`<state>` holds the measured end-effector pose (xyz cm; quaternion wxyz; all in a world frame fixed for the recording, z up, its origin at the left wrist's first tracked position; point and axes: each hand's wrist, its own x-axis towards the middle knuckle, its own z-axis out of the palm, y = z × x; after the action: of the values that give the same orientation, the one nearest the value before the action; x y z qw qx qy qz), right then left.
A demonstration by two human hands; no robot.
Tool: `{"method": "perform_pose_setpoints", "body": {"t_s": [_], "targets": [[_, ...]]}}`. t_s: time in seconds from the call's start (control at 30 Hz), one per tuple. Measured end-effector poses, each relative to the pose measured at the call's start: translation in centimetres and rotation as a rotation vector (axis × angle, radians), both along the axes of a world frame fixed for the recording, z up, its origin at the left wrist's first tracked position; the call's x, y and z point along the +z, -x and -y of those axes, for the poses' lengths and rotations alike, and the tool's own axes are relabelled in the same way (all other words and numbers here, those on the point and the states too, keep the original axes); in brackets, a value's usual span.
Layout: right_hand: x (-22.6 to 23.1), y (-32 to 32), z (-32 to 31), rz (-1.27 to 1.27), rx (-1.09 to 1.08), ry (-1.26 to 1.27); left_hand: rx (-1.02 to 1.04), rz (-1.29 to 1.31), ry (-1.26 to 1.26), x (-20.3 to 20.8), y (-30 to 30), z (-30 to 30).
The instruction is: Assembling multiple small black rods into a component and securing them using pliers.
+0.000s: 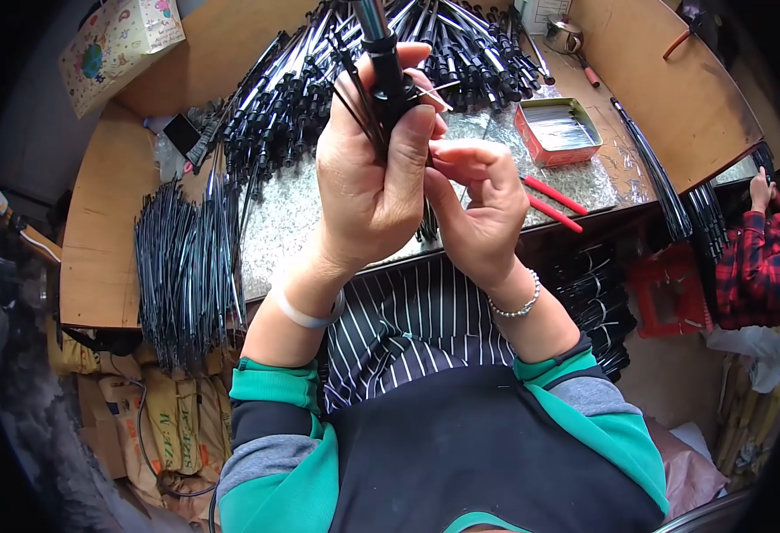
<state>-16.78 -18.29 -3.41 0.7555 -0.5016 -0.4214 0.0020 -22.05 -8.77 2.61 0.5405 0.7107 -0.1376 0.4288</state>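
Observation:
My left hand (363,182) is wrapped around an umbrella frame (386,64), holding it upright over the table. The frame has a silver shaft, a black collar and thin black ribs that run down along my palm. A short thin pale wire sticks out beside the collar, near my fingertips. Just right of it, my right hand (488,209) is closed, thumb and forefinger pinched together below the collar. What lies in that pinch is too small or hidden to make out. To the right on the table edge lie pliers with red handles (554,202).
Many umbrella shafts (283,111) are heaped at the back. Bundled black ribs (185,262) hang over the left edge. A red tin (576,153) of thin wires sits right, with a metal pot (564,37) behind. Another person's plaid sleeve (752,258) shows far right.

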Motion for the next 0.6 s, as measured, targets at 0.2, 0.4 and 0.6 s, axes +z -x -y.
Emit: {"method": "perform_pose_setpoints", "body": {"t_s": [0.2,0.4,0.6], "targets": [[-1.4,0.0,0.3,0.473,-0.520,-0.082,0.139,0.064,-0.132,-0.6,0.2,-0.4],[-7.7,0.3,1.1,-0.011,0.414,0.307,0.065,0.093,0.037,-0.8,1.5,0.8],[-9.6,1.7,2.2,-0.019,0.336,0.294,-0.386,-0.242,0.216,-1.8,4.4,0.6]]}}
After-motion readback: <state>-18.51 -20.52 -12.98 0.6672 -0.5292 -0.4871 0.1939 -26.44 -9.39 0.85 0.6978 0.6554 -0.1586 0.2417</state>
